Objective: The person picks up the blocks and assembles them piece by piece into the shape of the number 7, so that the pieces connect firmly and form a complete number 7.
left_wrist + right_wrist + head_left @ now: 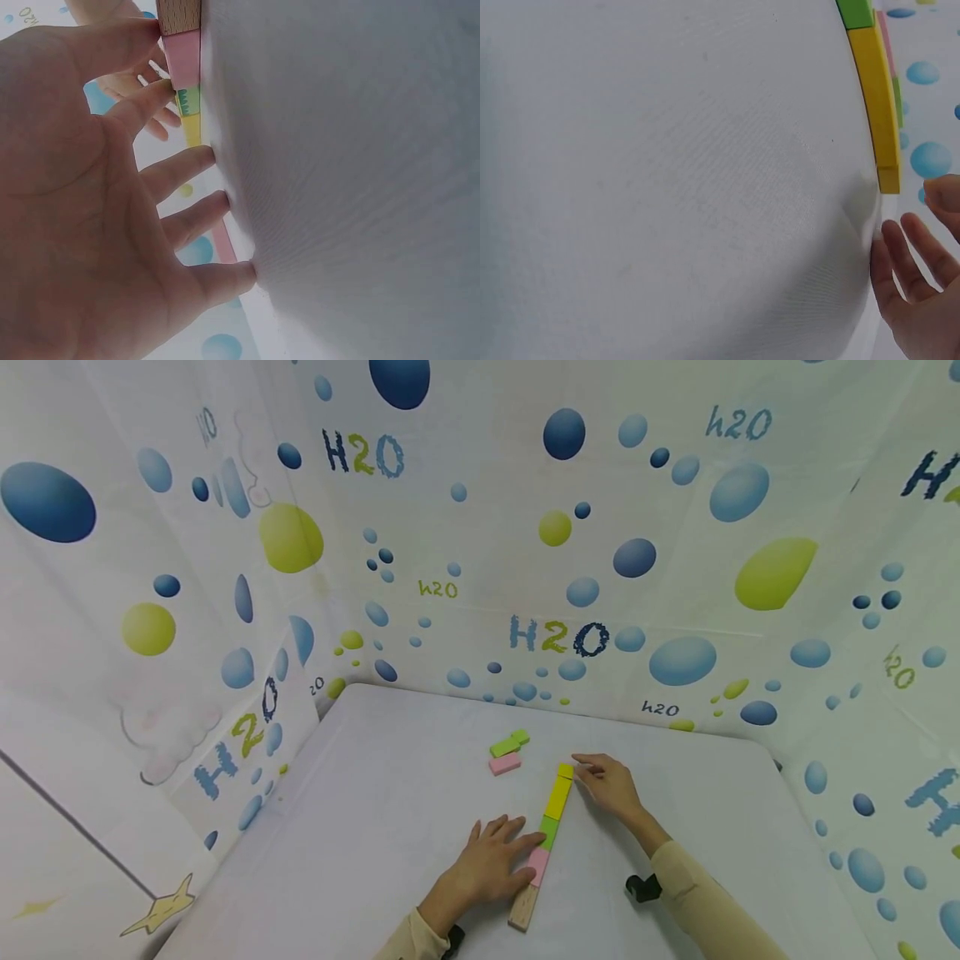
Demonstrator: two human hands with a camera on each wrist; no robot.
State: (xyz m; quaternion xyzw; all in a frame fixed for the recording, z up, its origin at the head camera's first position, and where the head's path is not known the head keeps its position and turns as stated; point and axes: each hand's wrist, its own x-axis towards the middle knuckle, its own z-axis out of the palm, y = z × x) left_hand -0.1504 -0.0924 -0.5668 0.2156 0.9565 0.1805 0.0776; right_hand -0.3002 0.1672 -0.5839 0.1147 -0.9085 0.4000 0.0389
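Note:
A straight row of blocks lies on the white table: a bare wooden block at the near end, then a pink block, a green block, a long yellow block and a small yellow block. My left hand is spread beside the row. Its thumb tip rests near the wood-pink joint, and its index fingertip is at the pink-green joint. The other fingertips come down on the cloth. By the far end, my right hand holds nothing, its fingers apart just beyond the small yellow block.
Beyond the row, to its left, lie a loose pink block, a green block and a smaller green block. A white table is enclosed at the back and sides by a curtain printed with dots.

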